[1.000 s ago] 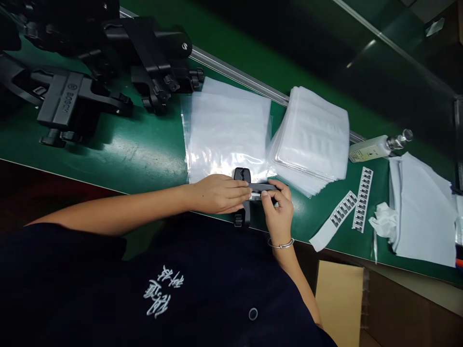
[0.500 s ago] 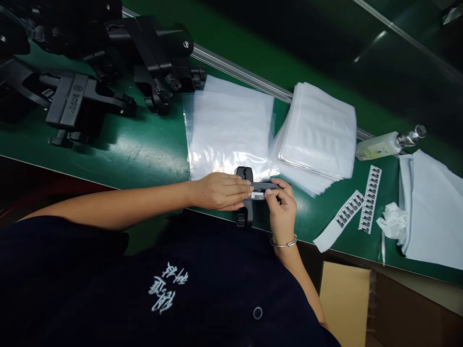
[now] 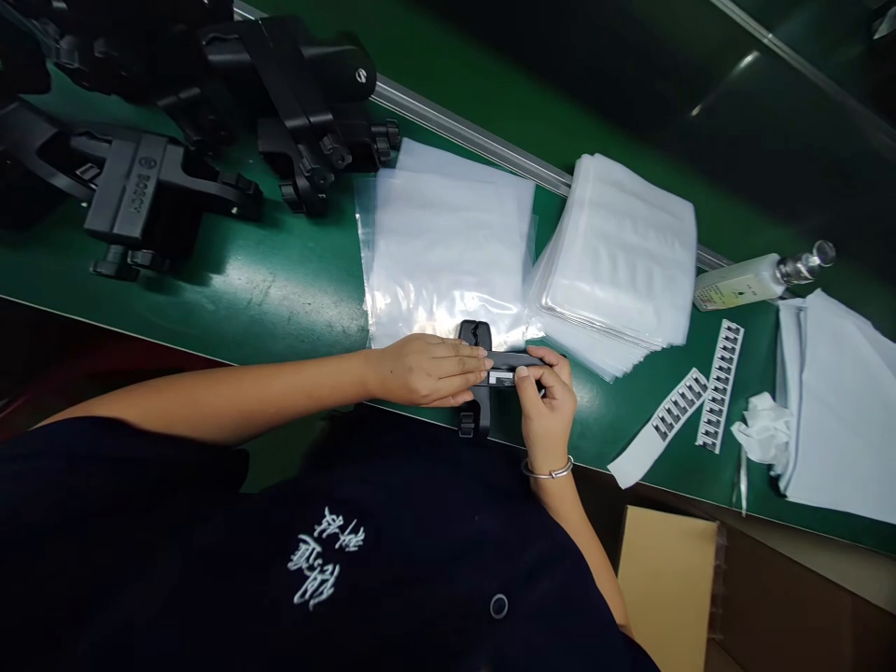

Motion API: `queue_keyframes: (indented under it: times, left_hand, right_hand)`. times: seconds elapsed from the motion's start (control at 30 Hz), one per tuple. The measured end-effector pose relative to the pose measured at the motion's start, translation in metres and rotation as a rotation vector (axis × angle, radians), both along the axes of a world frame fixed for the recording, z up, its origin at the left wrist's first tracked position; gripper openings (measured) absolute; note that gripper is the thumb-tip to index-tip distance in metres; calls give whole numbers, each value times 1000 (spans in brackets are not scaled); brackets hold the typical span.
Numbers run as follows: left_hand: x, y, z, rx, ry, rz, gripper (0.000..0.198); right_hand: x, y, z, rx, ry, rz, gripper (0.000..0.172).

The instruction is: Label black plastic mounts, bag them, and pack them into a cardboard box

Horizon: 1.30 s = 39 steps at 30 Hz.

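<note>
A small black plastic bracket (image 3: 479, 392) lies at the near edge of the green bench, partly on a clear plastic bag (image 3: 448, 245). My left hand (image 3: 424, 370) rests on the bracket's left side, fingers flat and together, pressing it down. My right hand (image 3: 547, 403), with a silver bangle at the wrist, pinches the bracket's right arm, thumb on a small white label (image 3: 502, 377) stuck to it.
Several large black plastic assemblies (image 3: 196, 112) fill the bench's left end. A stack of clear bags (image 3: 620, 257) lies right of the single bag. Further right are two label strips (image 3: 700, 397), a spray bottle (image 3: 760, 276), crumpled tissue (image 3: 760, 431), white cloths (image 3: 840, 401) and a cardboard box (image 3: 665, 579) below the bench.
Both hands stay on the bracket. My right thumb has slid slightly along the white label. The view has shifted a little.
</note>
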State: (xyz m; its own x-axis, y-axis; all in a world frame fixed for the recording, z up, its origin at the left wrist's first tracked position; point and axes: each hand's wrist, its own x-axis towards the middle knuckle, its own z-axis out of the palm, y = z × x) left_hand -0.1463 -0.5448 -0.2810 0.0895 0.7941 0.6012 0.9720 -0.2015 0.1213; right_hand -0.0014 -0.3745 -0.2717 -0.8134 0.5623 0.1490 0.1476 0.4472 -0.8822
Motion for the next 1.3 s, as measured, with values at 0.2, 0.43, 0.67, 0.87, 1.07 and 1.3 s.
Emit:
queue_keyframes:
  times: [0.2, 0.43, 0.67, 0.87, 1.07, 1.3]
  left_hand:
    - [0, -1, -1, -40, -53, 2, 23]
    - [1, 1, -1, 14, 22, 6, 22]
    - [0, 2, 2, 82, 65, 3, 22]
    - [1, 2, 1, 27, 62, 1, 26]
    - [-2, 4, 0, -33, 10, -24, 27]
    - [-6, 8, 3, -117, -40, -34, 25]
  right_hand:
    - [-1, -1, 0, 23, -6, -3, 23]
    - [-1, -1, 1, 43, -3, -2, 22]
    - [-1, 0, 0, 62, -8, 3, 23]
    - [-1, -2, 3, 116, -17, 1, 24]
    - [13, 30, 5, -23, 20, 53, 22]
    - [17, 55, 4, 119, -97, 380, 37]
